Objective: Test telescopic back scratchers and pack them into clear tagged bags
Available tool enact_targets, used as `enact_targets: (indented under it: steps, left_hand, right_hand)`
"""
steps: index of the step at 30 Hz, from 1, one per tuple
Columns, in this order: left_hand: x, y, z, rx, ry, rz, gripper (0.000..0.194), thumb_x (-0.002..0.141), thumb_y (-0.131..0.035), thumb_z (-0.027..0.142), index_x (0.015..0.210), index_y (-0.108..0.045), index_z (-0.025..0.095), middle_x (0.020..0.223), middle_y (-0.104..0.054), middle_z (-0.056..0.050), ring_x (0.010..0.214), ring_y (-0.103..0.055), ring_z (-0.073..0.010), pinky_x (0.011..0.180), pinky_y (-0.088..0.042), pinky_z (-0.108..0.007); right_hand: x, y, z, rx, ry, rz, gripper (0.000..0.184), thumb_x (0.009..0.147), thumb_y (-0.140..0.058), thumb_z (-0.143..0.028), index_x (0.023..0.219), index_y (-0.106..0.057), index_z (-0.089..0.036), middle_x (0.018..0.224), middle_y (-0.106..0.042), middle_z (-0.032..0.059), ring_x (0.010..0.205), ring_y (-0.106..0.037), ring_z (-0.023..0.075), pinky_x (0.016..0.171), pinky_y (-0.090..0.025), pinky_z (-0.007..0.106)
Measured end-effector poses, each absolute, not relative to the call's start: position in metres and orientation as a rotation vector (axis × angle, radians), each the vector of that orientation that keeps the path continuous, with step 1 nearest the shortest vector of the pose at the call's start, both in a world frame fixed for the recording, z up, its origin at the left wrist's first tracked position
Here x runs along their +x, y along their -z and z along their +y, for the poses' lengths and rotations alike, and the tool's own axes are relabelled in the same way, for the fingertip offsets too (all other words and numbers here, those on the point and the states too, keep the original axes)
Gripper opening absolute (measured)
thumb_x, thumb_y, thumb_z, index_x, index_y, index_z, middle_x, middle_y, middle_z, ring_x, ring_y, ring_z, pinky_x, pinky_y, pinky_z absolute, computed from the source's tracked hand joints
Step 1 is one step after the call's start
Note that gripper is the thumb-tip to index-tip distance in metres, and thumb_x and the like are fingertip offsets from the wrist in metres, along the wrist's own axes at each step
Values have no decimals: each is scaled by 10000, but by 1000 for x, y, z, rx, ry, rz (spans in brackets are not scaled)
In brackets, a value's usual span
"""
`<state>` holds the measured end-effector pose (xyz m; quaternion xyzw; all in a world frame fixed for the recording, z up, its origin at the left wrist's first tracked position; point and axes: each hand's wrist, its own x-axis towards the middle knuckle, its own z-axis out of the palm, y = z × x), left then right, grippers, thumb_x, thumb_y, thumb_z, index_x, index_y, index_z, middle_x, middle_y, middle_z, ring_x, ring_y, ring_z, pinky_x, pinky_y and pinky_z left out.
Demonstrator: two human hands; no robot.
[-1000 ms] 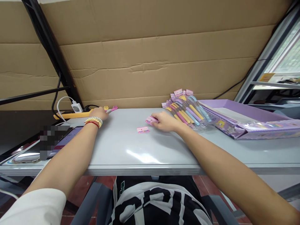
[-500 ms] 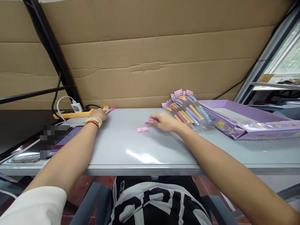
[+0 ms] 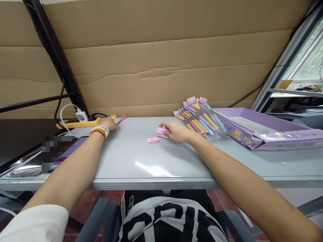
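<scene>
A pink card (image 3: 160, 132) is pinched at its right end in the grip of the right hand (image 3: 178, 132), the thumb and fingers being clamped on it. Whether the card is lifted clear of the worktop (image 3: 131, 158) cannot be told. Just in front of it and to the left, a second card (image 3: 153, 140) is laid flat.

The left hand (image 3: 109, 123) is placed near the back edge of the worktop. Past it, the heads of a pink fork (image 3: 123, 117) and a yellow fork (image 3: 113, 116) are seen, the pink one borne on a thin shaft that is partly covered by the hand. The left fingers are hidden, so the state of that grip cannot be told. Beaded bracelets (image 3: 101, 129) are worn on the wrist.

To the right of the right hand, a pile of wrapped forks (image 3: 207, 122) with coloured handles is spread, tagged with pink cards. Beside it a purple box (image 3: 290, 145) is set, open at the top.

At the far left, a yellow power strip (image 3: 83, 124) is placed with a white charger (image 3: 82, 116) plugged in; a phone (image 3: 72, 151) is laid nearer the front. Behind everything, cardboard (image 3: 161, 60) is stood as a backing.
</scene>
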<state>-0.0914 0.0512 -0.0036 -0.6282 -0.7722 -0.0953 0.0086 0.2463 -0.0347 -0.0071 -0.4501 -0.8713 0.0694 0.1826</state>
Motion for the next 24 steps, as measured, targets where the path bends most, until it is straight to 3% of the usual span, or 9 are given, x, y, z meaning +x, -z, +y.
enact_targets:
  steps: [6, 10, 14, 19, 24]
  left_hand:
    - [-82, -5, 47, -2027, 138, -2586, 142, 569, -644, 284, 640, -592, 173, 702, -662, -101, 705, -654, -277, 575, -454, -316]
    - [-74, -8, 40, -2210, 90, -2522, 152, 559, -627, 291, 510, -530, 184, 584, -605, -80, 680, -633, -282, 573, -435, -338]
    - [-61, -11, 30, -2270, 97, -2508, 164, 582, -608, 316, 511, -546, 182, 643, -607, -95, 715, -621, -278, 611, -441, -357]
    - [-53, -11, 24, -2181, 112, -2523, 323, 672, -556, 473, 553, -588, 175, 646, -602, -107, 699, -618, -286, 635, -450, -374]
    - [-52, -9, 28, -2137, -43, -2411, 297, 709, -528, 402, 653, -660, 142, 793, -651, -159, 798, -627, -312, 690, -454, -382]
  right_hand:
    - [247, 7, -34, -1306, -175, -2493, 274, 867, -437, -214, 1094, -590, -195, 854, -655, 61, 790, -544, 172, 656, -353, 244]
    - [246, 7, -34, -1294, -171, -2505, 252, 868, -437, -217, 1065, -593, -192, 827, -642, 49, 745, -525, 153, 634, -337, 234]
    - [245, 5, -36, -1283, -157, -2523, 166, 850, -496, -276, 918, -611, -178, 763, -621, 36, 700, -502, 136, 603, -314, 226]
    - [242, 0, -40, -1299, -197, -2516, 204, 833, -540, -354, 770, -599, -169, 681, -591, 18, 620, -467, 114, 566, -280, 228]
    - [241, 3, -39, -1286, -286, -2540, 326, 853, -485, -448, 680, -538, -177, 594, -557, 5, 559, -439, 107, 539, -263, 237]
